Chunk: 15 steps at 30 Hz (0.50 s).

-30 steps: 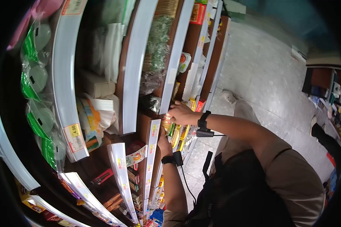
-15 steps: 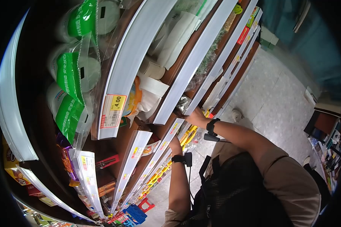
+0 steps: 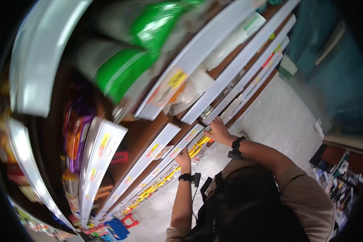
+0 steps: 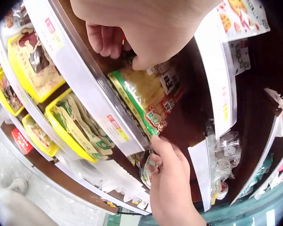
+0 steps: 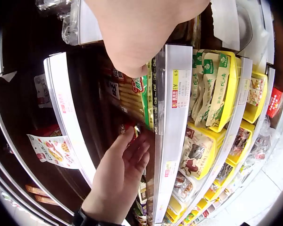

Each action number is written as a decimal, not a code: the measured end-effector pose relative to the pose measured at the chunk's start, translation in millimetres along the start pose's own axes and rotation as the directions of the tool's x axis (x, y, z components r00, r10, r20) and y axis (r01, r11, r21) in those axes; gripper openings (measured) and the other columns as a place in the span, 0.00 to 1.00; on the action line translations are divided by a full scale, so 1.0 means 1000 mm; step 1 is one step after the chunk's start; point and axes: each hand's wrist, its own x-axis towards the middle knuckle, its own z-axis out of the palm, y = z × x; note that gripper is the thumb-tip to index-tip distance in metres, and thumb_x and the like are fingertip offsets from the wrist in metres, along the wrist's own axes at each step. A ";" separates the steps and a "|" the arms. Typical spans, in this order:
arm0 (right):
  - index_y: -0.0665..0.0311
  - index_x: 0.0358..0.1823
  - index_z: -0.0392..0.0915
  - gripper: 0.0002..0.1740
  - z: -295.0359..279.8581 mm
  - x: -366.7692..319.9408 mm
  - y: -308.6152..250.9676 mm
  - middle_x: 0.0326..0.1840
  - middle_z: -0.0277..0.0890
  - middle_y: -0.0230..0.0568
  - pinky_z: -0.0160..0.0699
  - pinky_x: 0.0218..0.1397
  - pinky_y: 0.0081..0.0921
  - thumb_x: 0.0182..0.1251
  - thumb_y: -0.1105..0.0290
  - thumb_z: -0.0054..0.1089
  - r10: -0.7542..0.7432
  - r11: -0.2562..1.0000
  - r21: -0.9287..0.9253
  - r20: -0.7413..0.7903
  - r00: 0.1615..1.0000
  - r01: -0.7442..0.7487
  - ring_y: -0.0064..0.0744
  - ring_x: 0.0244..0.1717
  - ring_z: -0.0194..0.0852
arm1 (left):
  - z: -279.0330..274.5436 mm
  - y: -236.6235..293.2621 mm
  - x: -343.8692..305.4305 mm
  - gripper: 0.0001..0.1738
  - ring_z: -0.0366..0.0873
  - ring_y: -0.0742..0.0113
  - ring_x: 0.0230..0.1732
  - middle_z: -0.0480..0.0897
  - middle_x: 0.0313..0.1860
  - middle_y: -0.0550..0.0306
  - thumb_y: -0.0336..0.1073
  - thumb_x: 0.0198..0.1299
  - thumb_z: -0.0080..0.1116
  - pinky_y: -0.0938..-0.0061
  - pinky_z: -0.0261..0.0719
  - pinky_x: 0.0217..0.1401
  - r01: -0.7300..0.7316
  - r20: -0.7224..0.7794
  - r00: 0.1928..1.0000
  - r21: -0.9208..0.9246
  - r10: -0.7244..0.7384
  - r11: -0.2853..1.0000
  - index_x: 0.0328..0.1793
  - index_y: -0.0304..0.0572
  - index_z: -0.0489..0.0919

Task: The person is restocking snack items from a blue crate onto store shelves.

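Note:
A clear pack of yellow stick-shaped food [image 4: 139,92] with green and red print lies on a brown shelf, along its price rail [image 5: 178,89]. My left hand [image 5: 118,176] is at one end of this pack, thumb and curled fingers pinching a small red packet [image 5: 128,128], mostly hidden by the fingers. At the other end, my right hand [image 4: 172,181] touches the pack's corner with its thumb, its fingers loosely bent at the shelf edge. In the head view, the left hand [image 3: 184,160] and right hand [image 3: 220,132] reach the same shelf front.
Yellow trays [image 5: 207,150] of packaged snacks line the shelves below. Another rail [image 4: 219,75] runs close above the hands, with a printed pouch [image 5: 54,150] beyond it. Green-wrapped rolls [image 3: 125,72] sit higher up. A grey floor [image 3: 266,109] lies beside the shelves.
The head view has swung, so the shelves now slant more and the upper ones look nearer and blurred. The right hand's thumb and fingers show more spread; both hands stay at the same shelf.

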 end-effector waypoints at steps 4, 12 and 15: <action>0.68 0.54 0.69 0.26 0.013 -0.019 -0.002 0.51 0.69 0.55 0.68 0.60 0.44 0.55 0.70 0.67 0.134 0.989 0.074 -0.064 0.989 -0.129 0.59 0.54 0.67 | -0.092 -0.025 -0.043 0.12 0.80 0.68 0.36 0.84 0.37 0.55 0.37 0.67 0.56 0.74 0.78 0.40 0.183 0.363 0.924 -0.148 -0.119 0.972 0.46 0.34 0.82; 0.62 0.45 0.77 0.15 0.074 -0.211 0.292 0.25 0.67 0.32 0.73 0.31 0.35 0.72 0.58 0.51 -0.369 0.734 -0.594 0.058 0.928 0.330 0.39 0.27 0.70 | -0.316 -0.287 -0.409 0.13 0.79 0.67 0.26 0.84 0.31 0.51 0.37 0.65 0.50 0.75 0.75 0.26 0.734 -0.171 0.459 -0.480 -0.872 0.481 0.46 0.36 0.80; 0.62 0.29 0.72 0.13 0.082 -0.269 0.169 0.20 0.68 0.43 0.67 0.16 0.37 0.61 0.60 0.48 0.865 0.401 0.094 0.287 0.410 -0.911 0.38 0.15 0.66 | -0.379 -0.374 -0.627 0.15 0.78 0.59 0.24 0.84 0.34 0.45 0.37 0.62 0.47 0.70 0.72 0.21 0.321 -0.169 -0.032 -0.935 -0.985 0.150 0.49 0.36 0.75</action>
